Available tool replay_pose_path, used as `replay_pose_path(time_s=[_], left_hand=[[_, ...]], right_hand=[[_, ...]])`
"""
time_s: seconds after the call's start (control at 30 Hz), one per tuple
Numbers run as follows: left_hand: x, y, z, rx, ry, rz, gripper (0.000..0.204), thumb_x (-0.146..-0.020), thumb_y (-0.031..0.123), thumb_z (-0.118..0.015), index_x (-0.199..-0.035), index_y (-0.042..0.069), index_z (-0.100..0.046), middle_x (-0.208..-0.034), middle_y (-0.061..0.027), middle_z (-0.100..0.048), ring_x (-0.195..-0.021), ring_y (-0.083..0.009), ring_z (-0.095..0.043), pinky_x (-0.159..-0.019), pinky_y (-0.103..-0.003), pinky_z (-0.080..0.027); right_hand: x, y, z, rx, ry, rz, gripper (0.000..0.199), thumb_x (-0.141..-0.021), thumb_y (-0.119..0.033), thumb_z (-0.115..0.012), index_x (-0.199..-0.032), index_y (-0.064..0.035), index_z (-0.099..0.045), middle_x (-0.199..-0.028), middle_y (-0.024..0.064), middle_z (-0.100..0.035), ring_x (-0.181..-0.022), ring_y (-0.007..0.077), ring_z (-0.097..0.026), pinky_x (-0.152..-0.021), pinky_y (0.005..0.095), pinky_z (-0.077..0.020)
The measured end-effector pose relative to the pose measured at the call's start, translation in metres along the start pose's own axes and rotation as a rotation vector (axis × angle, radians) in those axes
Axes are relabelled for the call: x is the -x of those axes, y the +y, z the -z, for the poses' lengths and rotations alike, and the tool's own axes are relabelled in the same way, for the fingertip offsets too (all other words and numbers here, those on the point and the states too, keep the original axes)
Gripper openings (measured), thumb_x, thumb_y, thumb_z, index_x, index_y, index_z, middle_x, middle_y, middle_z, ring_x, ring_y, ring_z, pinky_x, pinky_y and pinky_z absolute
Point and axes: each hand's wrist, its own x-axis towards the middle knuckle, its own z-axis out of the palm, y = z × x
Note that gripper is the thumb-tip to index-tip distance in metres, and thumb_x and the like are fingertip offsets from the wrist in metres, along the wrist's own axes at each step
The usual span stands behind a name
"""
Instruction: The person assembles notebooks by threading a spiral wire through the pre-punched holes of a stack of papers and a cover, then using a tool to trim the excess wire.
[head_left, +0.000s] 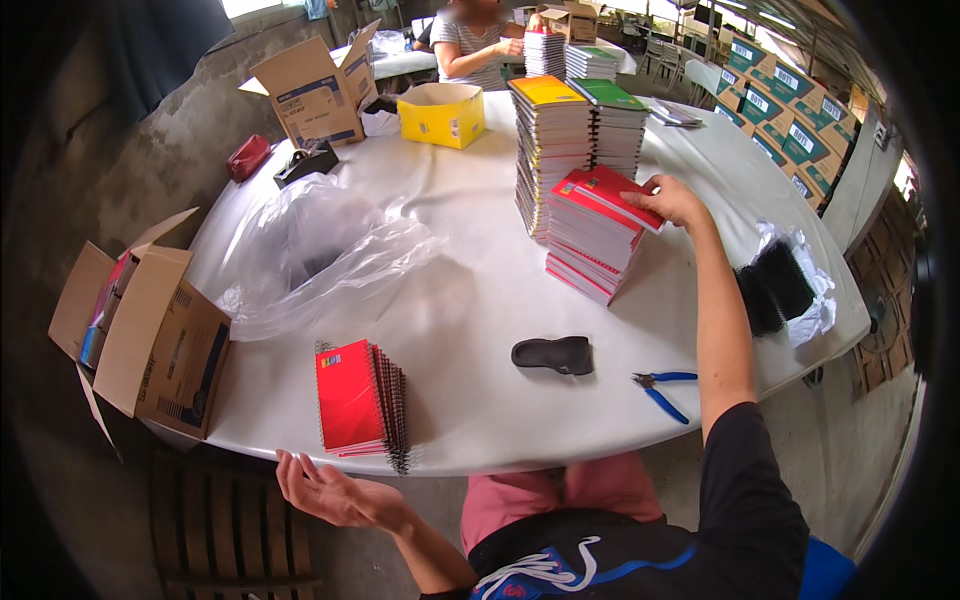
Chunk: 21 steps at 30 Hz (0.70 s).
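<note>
My right hand [672, 202] grips the edge of a red-covered notebook [612, 190] on top of a tall stack of red-covered notebooks [592, 240]; the thumb lies over its corner. No coils show on this stack's visible edges. My left hand [335, 492] is open with palm turned up and fingers apart, just off the table's near edge. Close to it stands a smaller pile of red spiral notebooks [345, 398] with dark coils. Between the two piles lie a black, shoe-shaped object [553, 355] and blue-handled cutting pliers [662, 393].
Taller stacks of yellow [552, 150] and green notebooks [617, 130] stand behind the red stack. Black coils [775, 288] lie on crumpled wrapping at right. Clear plastic bags [310, 260], a yellow box [441, 115] and open cartons [165, 340] occupy the left. A person [475, 50] handles notebooks across the table.
</note>
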Motion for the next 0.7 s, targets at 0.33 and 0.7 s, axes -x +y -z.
replay_pose_path(time_s=[0.33, 0.7], left_hand=[[0.087, 0.098, -0.062, 0.216, -0.916, -0.376, 0.045, -0.084, 0.021, -0.063, -0.122, 0.003, -0.047, -0.118, -0.0165, -0.048, -0.117, -0.0319, -0.047, -0.103, -0.052, -0.028], [0.155, 0.043, -0.057, -0.205, -1.158, -0.429, 0.048, -0.072, 0.036, -0.074, -0.114, 0.019, -0.058, -0.092, -0.0023, -0.053, -0.09, -0.0227, -0.048, -0.085, -0.047, -0.029]], right_hand=[[0.198, -0.042, -0.081, -0.352, 0.134, 0.839, 0.02, -0.071, -0.012, -0.068, -0.087, -0.0061, -0.057, -0.082, 0.0128, -0.058, -0.078, 0.0324, -0.059, -0.068, 0.0387, -0.0483], [0.134, 0.184, -0.066, -0.039, 0.447, 0.208, 0.06, -0.07, -0.027, -0.077, -0.122, -0.0057, -0.054, -0.117, 0.0159, -0.056, -0.11, 0.0328, -0.053, -0.092, 0.0423, -0.0433]])
